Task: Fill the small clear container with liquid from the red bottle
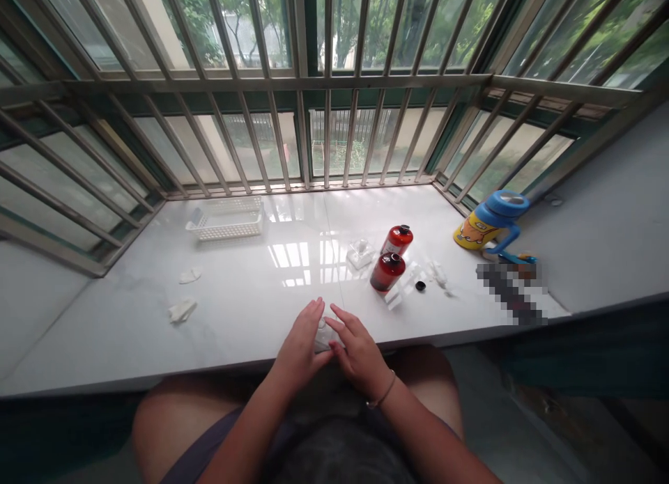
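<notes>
At the front edge of the white counter, a small clear bottle sits between my two hands, partly hidden by them. My left hand lies along its left side, fingers straight and together, thumb at the near side. From the right, my right hand curves its fingers around the same bottle; a bracelet is on that wrist. Beyond and to the right stand two red-brown bottles, the nearer one uncapped and the farther one behind it. A clear square glass bottle is beside them, and a black cap lies to their right.
A white perforated basket stands at the back left of the counter. Crumpled tissues lie at the left. At the right are a blue and yellow cup and a blurred-out dark object. Window bars close off the back.
</notes>
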A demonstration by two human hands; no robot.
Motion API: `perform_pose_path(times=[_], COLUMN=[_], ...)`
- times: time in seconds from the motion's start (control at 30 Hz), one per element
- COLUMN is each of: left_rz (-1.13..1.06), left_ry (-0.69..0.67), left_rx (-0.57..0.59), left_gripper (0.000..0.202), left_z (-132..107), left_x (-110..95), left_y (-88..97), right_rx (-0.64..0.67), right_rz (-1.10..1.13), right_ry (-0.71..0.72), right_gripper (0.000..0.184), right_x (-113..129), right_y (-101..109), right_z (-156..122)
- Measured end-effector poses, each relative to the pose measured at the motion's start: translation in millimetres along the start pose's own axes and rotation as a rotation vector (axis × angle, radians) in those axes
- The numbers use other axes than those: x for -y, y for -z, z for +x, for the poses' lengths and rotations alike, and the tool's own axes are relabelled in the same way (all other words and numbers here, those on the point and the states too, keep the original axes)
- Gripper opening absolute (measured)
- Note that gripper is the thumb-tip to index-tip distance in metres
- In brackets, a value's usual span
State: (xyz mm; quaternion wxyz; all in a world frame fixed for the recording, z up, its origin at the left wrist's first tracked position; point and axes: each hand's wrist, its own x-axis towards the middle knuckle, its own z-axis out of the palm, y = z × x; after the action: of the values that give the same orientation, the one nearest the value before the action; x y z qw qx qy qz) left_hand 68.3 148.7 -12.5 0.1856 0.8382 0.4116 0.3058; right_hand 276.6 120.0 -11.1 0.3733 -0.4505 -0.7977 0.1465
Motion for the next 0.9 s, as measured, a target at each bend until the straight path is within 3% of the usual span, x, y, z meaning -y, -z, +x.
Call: perform_pose_path(times=[0.1, 0.17, 0.27, 0.33, 0.4, 0.47, 0.53, 0.6, 0.9], left_rz=[-0.011, -0.029, -0.059, -0.07, -0.071, -0.071, -0.077, -0.085, -0.098], left_ry=[0.023, 0.054, 0.107, 0.132, 0.146, 0.147, 0.146, 0.149, 0.141], left_rx=[-0.038, -0.056, -0.088, -0.104, -0.119, -0.129, -0.13, -0.121, -0.066], left_gripper=[0.091, 0.085, 0.086, 0.09, 0.092, 0.092, 0.093, 0.094, 0.103], left_z=[8.3, 10.5, 11.7, 12.1, 12.2, 12.1, 11.8, 11.3, 9.8], left_x=[6.4, 6.1, 2.2, 0.0, -0.7, -0.4, 0.3, 0.7, 0.9], left_y=[-6.3, -8.5, -10.8, -12.7, -14.9, -16.7, -17.6, -17.5, -14.5], right_rx=[-0.053, -0.185, -0.47, -0.6, -0.586, -0.457, -0.325, -0.269, -0.427], right_rz=[-0.069, -0.159, -0.352, -0.5, -0.63, -0.682, -0.662, -0.616, -0.467], right_ry=[0.041, 0.01, -0.141, -0.296, -0.493, -0.708, -0.841, -0.882, -0.914], right_gripper=[0.046, 0.039, 0.023, 0.024, 0.034, 0.044, 0.047, 0.044, 0.046], right_x=[-12.6, -34.6, -83.4, -119.4, -151.2, -174.8, -189.8, -198.3, -207.0], right_y=[17.5, 41.2, 88.8, 121.3, 147.5, 163.7, 170.2, 170.2, 167.0], right_z=[-3.2, -9.0, -17.1, -20.3, -21.9, -23.0, -24.3, -25.7, -31.3])
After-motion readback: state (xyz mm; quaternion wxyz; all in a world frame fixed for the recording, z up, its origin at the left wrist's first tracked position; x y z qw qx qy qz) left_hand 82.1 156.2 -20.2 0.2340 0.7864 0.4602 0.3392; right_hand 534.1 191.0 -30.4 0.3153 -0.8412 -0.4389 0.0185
